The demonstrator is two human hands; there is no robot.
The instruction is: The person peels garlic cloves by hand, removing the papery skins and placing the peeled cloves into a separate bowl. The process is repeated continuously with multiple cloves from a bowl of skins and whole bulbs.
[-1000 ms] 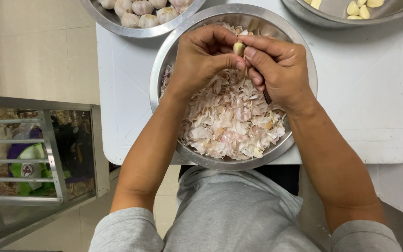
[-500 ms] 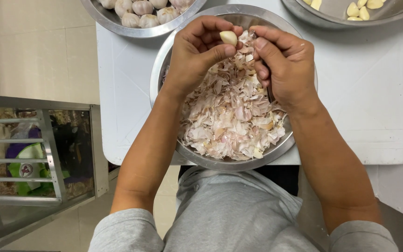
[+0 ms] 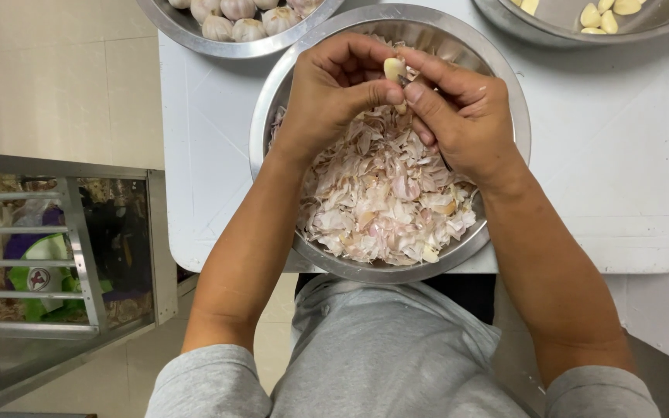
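A pale garlic clove (image 3: 393,70) is pinched between the fingertips of both hands above a steel bowl (image 3: 272,108). My left hand (image 3: 334,97) curls around the clove from the left, thumb and forefinger on it. My right hand (image 3: 458,116) meets it from the right, its fingers pressed to the clove; a thin dark thing under its fingers is too hidden to identify. The bowl is heaped with pinkish-white garlic skins (image 3: 385,201).
A second steel bowl (image 3: 195,42) at the top left holds whole garlic bulbs (image 3: 234,17). A third bowl (image 3: 520,27) at the top right holds peeled cloves (image 3: 602,15). All stand on a white board (image 3: 621,155). A glass-fronted metal cabinet (image 3: 79,248) stands at the left.
Both hands have stayed over the bowl while working the clove. The clove now shows bare between the fingertips, a little higher than one second ago.
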